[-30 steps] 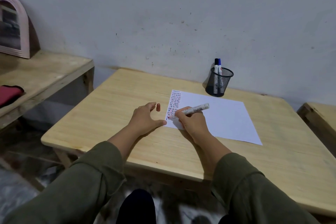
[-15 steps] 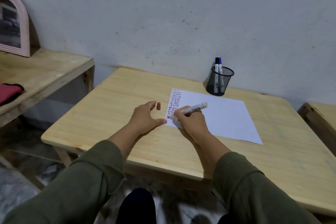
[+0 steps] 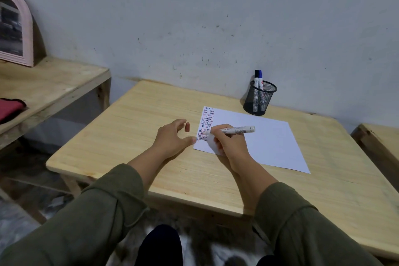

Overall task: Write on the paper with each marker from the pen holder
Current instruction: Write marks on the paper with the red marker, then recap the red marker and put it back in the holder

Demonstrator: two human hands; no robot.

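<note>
A white sheet of paper (image 3: 265, 138) lies on the wooden table (image 3: 133, 127), with columns of short red and blue strokes along its left edge. My right hand (image 3: 228, 142) grips a white marker (image 3: 234, 130) whose tip touches the paper among those strokes. My left hand (image 3: 172, 138) rests flat beside the paper's left corner, fingers apart, thumb at the sheet's edge. A small red marker cap (image 3: 187, 127) stands on the table just beyond its fingers. A black mesh pen holder (image 3: 259, 98) near the wall holds two markers (image 3: 258, 77), one black-capped, one blue-capped.
A lower wooden bench (image 3: 51, 86) at the left carries a pink arched mirror (image 3: 15, 28) and a red cloth (image 3: 9, 108). Another wooden surface (image 3: 382, 138) shows at the right edge. The grey wall runs close behind the table.
The marker in my right hand has tilted flatter and its tip has shifted slightly along the column of strokes. My left hand stays in place.
</note>
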